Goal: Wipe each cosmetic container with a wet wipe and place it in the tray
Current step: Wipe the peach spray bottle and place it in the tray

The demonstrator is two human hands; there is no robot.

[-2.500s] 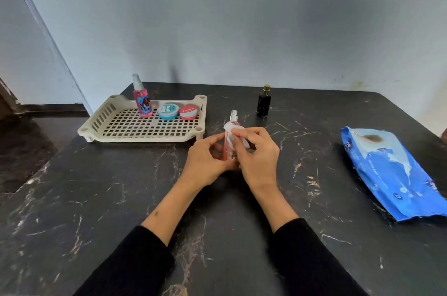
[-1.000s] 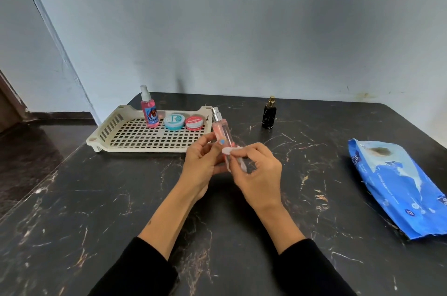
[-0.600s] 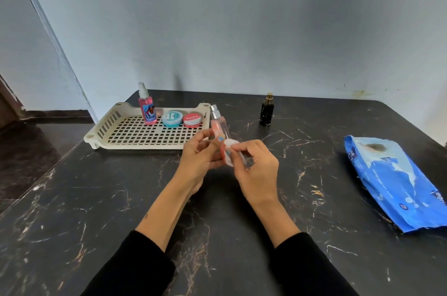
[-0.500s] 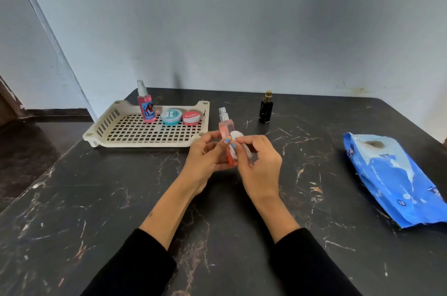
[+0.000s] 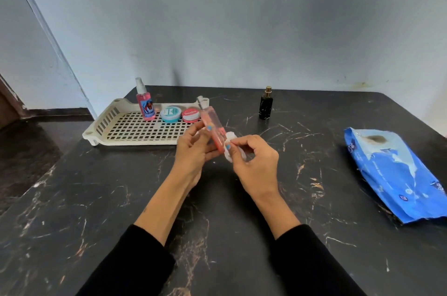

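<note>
My left hand [image 5: 193, 148] grips a slim pink spray bottle [image 5: 212, 125], tilted with its nozzle toward the tray. My right hand [image 5: 254, 160] pinches a crumpled white wet wipe [image 5: 229, 144] against the bottle's lower end. The cream slotted tray [image 5: 116, 126] lies at the back left and holds a pink spray bottle [image 5: 145, 103], a teal round tin [image 5: 170, 113] and a red round tin [image 5: 191, 114]. A small black perfume bottle [image 5: 266, 105] with a gold cap stands on the table behind my hands.
A blue wet wipe pack [image 5: 396, 172] lies at the right side of the dark marble table [image 5: 121, 198]. The wall runs close behind the table. The table's left edge drops to a dark floor.
The bottle has tipped from nearly upright to leaning left toward the tray. The wipe has slid down to its lower end. Both hands stayed over the table's middle.
</note>
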